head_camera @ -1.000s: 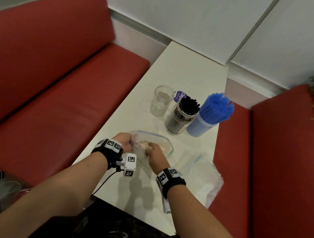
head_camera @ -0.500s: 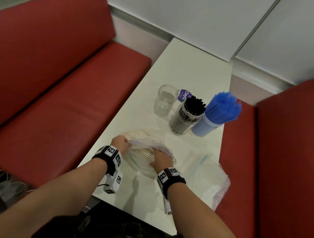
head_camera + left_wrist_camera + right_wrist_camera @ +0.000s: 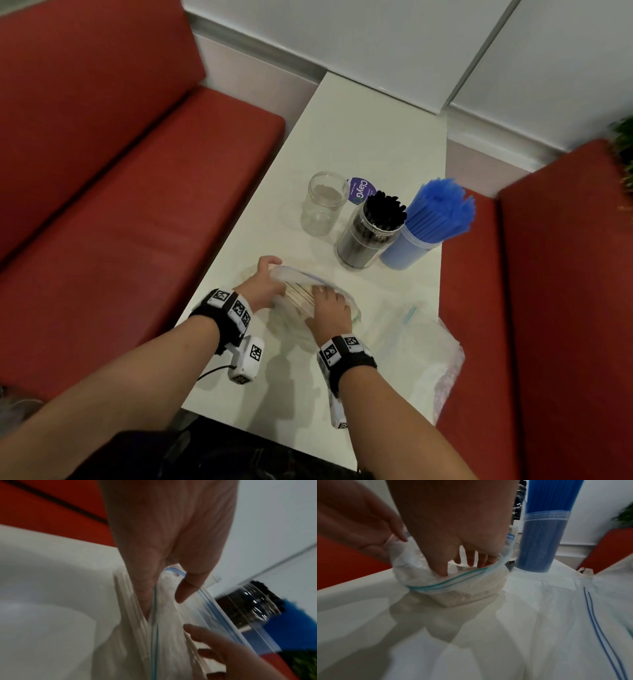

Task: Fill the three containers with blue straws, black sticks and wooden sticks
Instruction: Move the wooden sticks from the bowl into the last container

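A clear zip bag (image 3: pixel 346 301) of wooden sticks (image 3: pixel 299 298) lies on the white table (image 3: pixel 376 144) in front of me. My left hand (image 3: pixel 272 270) pinches the bag's rim (image 3: pixel 173 573) between thumb and fingers (image 3: pixel 180 596). My right hand (image 3: pixel 322 298) is inside the open mouth, with straight fingers (image 3: pixel 471 561) reaching down onto the sticks. Behind stand an empty glass jar (image 3: pixel 322 209), a jar of black sticks (image 3: pixel 368 236) and a container of blue straws (image 3: pixel 428 222).
Two empty zip bags (image 3: pixel 424 346) lie flat at the table's right edge, beside my right wrist. A purple label (image 3: pixel 359 190) lies behind the jars. Red bench seats (image 3: pixel 120 222) flank the table on both sides, and a white wall stands at the far end.
My right hand has gone from the bag's mouth down inside it, and the wooden sticks now show. The left hand has shifted along the rim to hold it open.
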